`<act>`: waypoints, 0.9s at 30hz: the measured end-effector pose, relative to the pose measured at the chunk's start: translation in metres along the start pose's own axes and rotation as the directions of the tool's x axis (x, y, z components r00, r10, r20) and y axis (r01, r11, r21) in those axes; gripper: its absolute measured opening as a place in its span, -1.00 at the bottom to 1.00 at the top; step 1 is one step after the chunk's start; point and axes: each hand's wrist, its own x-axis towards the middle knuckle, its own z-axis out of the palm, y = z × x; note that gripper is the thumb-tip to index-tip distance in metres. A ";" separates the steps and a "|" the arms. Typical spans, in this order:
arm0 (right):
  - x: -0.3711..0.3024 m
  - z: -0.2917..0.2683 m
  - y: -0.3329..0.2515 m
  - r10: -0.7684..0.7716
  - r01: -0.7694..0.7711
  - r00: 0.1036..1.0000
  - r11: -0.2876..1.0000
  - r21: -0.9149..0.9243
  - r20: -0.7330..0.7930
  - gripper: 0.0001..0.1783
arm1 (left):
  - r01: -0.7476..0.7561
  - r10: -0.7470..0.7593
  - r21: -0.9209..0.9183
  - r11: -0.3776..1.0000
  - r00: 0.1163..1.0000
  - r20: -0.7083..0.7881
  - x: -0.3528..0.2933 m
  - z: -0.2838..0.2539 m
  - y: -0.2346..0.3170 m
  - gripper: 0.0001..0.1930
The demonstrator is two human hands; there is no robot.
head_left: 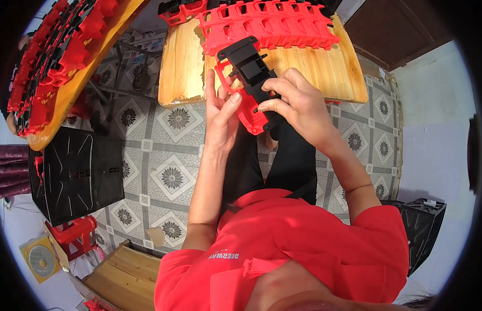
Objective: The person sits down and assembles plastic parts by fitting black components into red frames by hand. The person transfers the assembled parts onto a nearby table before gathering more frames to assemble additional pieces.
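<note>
My left hand (223, 116) grips a red plastic frame (249, 112) by its left side, thumb on top and fingers partly hidden behind it. A long black plastic part (244, 53) with a raised block in the middle lies over the frame, at a slight tilt. My right hand (303, 108) pinches the black part's right edge between thumb and bent fingers. Both pieces are up against each other above my lap, just in front of the table edge. How far they fit together I cannot make out.
Rows of similar red pieces (272, 26) sit on the wooden table (324, 67) ahead. Another wooden table (70, 101) at the left carries stacked red and black pieces. Black crates (77, 176) stand left, by a red stool (77, 233); another black crate (425, 228) is right.
</note>
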 end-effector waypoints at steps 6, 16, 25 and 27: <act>-0.007 0.007 -0.003 -0.038 0.037 0.998 0.999 -0.026 -0.047 -0.63 | -0.008 0.008 0.001 1.000 1.000 -0.013 -0.003 0.003 -0.005 0.00; 0.009 0.012 0.028 0.156 -0.106 0.972 0.960 0.260 -0.178 -0.43 | -0.048 0.051 0.164 0.985 0.999 -0.016 0.005 0.022 -0.004 -0.06; 0.018 0.027 0.050 0.167 -0.457 0.877 0.585 0.671 0.451 -0.29 | -0.088 0.142 0.264 0.960 0.971 -0.192 0.001 0.016 -0.014 -0.46; 0.010 0.040 0.049 0.105 -0.373 0.921 0.514 0.772 0.375 -0.28 | -0.084 0.176 0.365 0.927 0.958 -0.226 -0.008 0.010 -0.012 -0.48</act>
